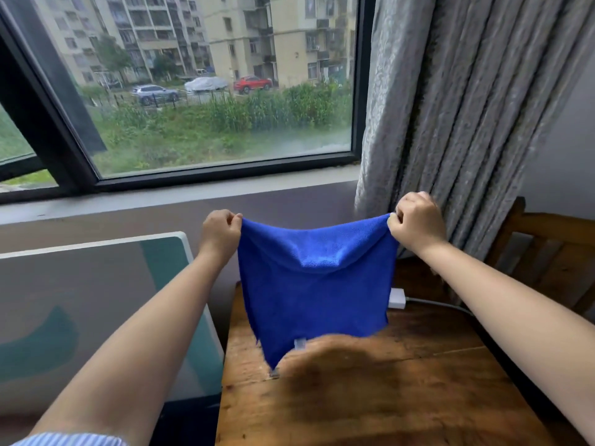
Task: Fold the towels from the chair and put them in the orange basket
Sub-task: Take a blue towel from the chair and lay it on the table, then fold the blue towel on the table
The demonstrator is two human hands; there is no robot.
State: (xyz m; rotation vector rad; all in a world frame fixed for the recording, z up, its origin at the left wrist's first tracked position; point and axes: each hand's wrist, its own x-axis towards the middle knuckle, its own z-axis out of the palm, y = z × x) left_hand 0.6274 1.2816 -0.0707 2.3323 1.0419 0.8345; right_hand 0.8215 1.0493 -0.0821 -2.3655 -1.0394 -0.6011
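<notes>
The blue towel (pixel 314 284) hung in the air between the two hands, its top edge running left to right and sagging in the middle, its body dropping straight down from the fingers toward the wooden surface (pixel 402 381) below. The left hand (pixel 220 233) pinched the top left corner, fingers curled in on the cloth; the right hand (pixel 417 220) pinched the top right corner the same way and sat slightly higher. Both arms were stretched forward, about equally far out, so neither hand was clearly nearer. The towel's lower edge was blurred; it looked to be just above the surface or brushing it, which I could not tell. The next move would likely turn on that: lowering the cloth flat onto the surface, or bringing the two corners together. The orange basket was not in view; a wooden chair (pixel 547 246) stood to the right.
</notes>
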